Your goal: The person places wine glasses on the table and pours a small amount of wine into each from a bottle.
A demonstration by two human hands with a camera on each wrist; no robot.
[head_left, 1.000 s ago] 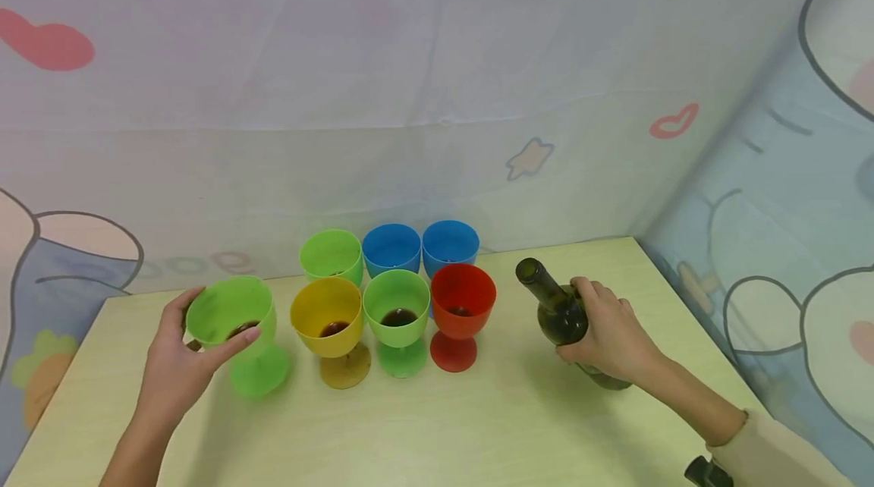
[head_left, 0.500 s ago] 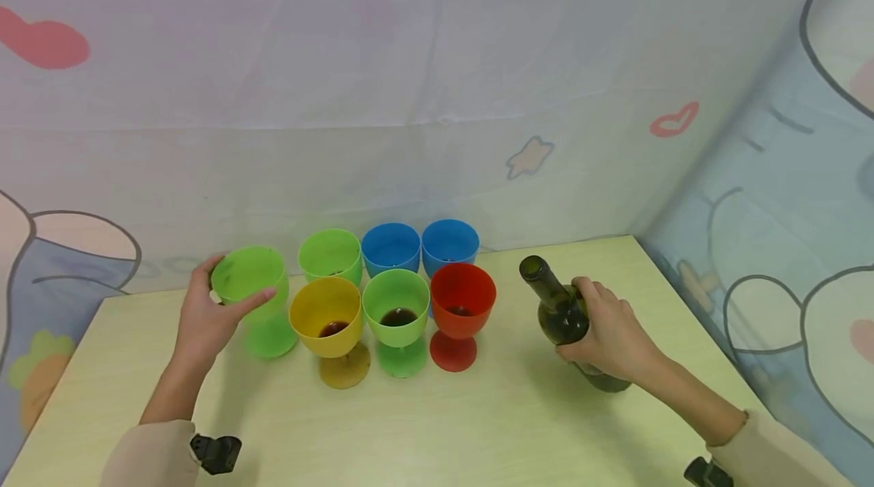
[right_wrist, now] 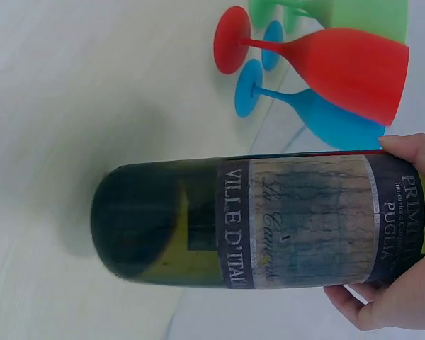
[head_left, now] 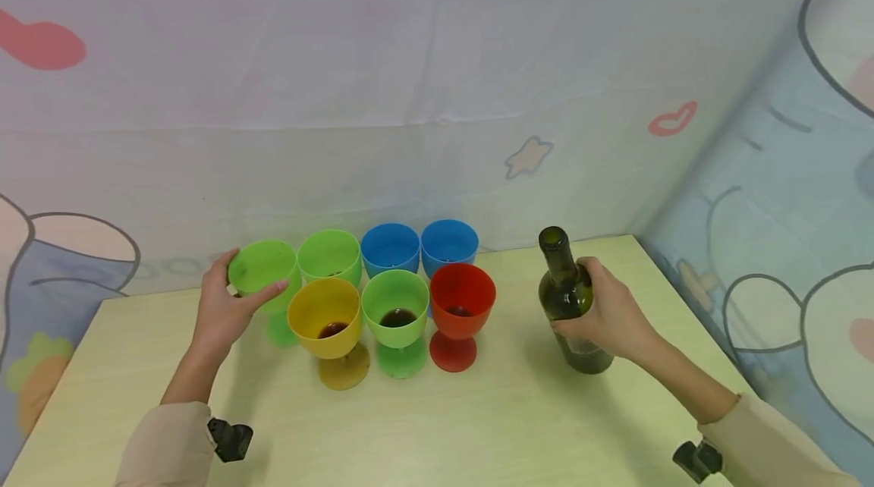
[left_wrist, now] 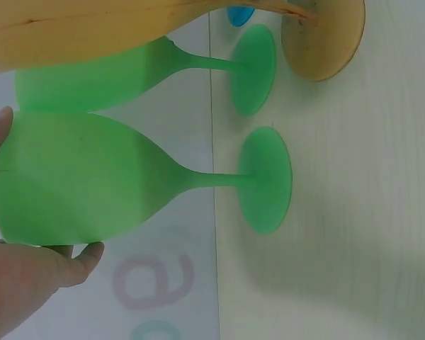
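At the left end of the back row, my left hand (head_left: 225,309) grips the bowl of a light green goblet (head_left: 262,267), thumb on one side and fingers on the other. The goblet stands upright in the left wrist view, its foot (left_wrist: 265,180) at or just over the table; I cannot tell if it touches. My right hand (head_left: 608,312) holds a dark green wine bottle (head_left: 565,297) around its labelled body, nearly upright and tilted slightly left. The bottle's label (right_wrist: 312,219) shows in the right wrist view. Dark liquid lies low inside the bottle.
Beside the held goblet stand another green goblet (head_left: 330,253) and two blue ones (head_left: 391,248). In front are a yellow goblet (head_left: 326,312), a green one (head_left: 396,305) and a red one (head_left: 463,301), each with dark liquid. A printed cloth (head_left: 341,92) hangs behind the table.
My left hand has carried the green goblet back and to the right, to the other green goblet in the back row. The bottle has tipped more upright in my right hand.
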